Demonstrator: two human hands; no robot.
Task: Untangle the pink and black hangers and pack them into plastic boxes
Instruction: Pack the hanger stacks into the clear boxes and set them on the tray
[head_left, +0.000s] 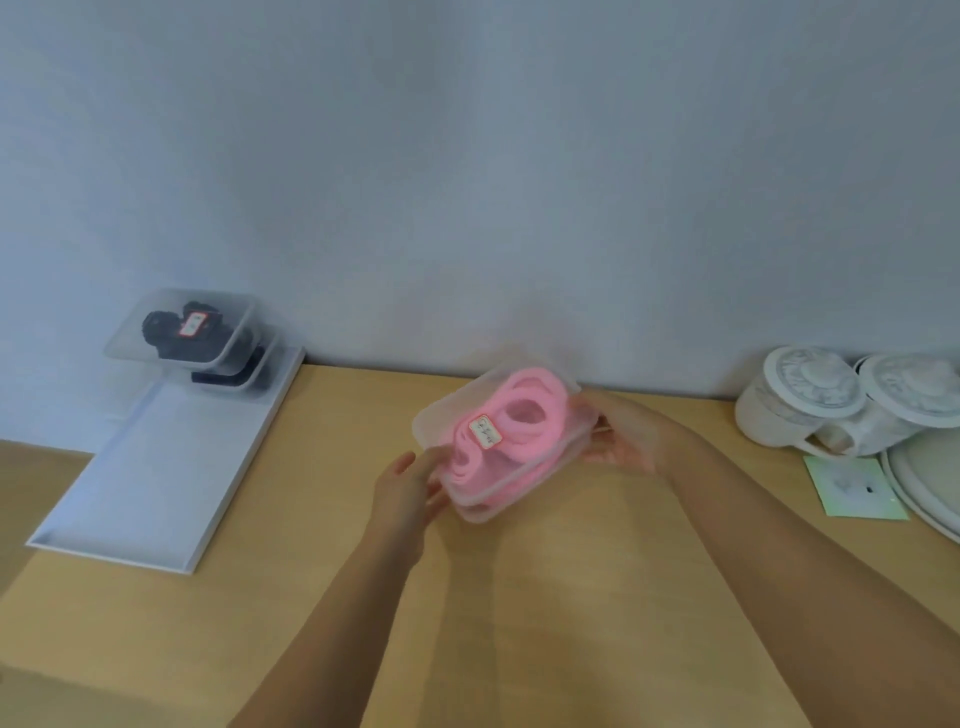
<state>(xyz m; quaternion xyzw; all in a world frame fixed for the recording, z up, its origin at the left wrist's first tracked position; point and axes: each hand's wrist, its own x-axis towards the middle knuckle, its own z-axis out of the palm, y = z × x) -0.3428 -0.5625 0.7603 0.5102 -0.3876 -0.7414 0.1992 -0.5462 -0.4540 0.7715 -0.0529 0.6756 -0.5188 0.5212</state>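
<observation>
Since the tilted plastic boxes (511, 496) of pink hangers (530, 410) hang over the table (571, 582), left hand (405, 488) just pressing one end with straightish fingers, right hand (628, 441) curled round the other, the top one could slide off or pop open

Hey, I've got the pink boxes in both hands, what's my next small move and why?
Probably carry the pink boxes left toward the white tray. The left hand and right hand hold the stack from either side, and the black boxes already sit stacked at the tray's far end, with bare tray in front.
</observation>
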